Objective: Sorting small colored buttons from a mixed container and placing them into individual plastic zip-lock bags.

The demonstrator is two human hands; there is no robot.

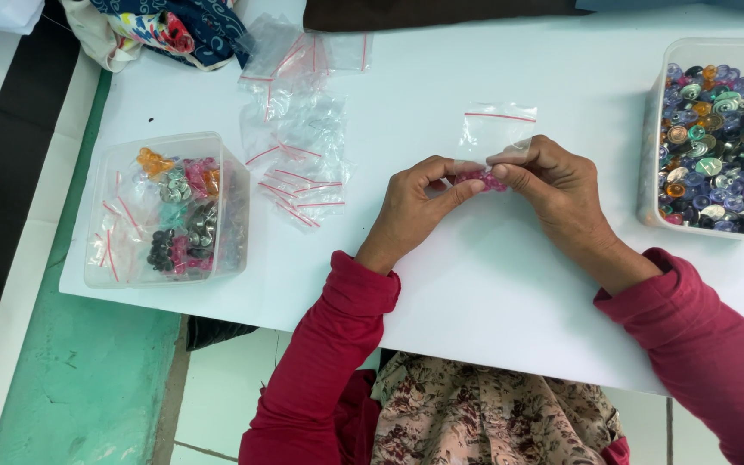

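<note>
Pinching from both sides, the left hand (413,202) and the right hand (553,185) are pressing thumbs and fingertips together on a small clear zip bag (497,129), which is lying on the white table (475,284) between two clear tubs. Pink buttons (486,179) are bunching at its lower end. Thin, limp and slippery, the film is probably best gripped just beside that bunch.

Bag (499,129): thin clear glossy plastic film | pieces (482,179) inside: pink, probably plastic | tubs (232,185): translucent, slightly cloudy plastic | buttons (721,146): shiny, part metallic-looking | table (492,284): smooth matt white | sleeves (337,344): soft matt red cloth.
</note>
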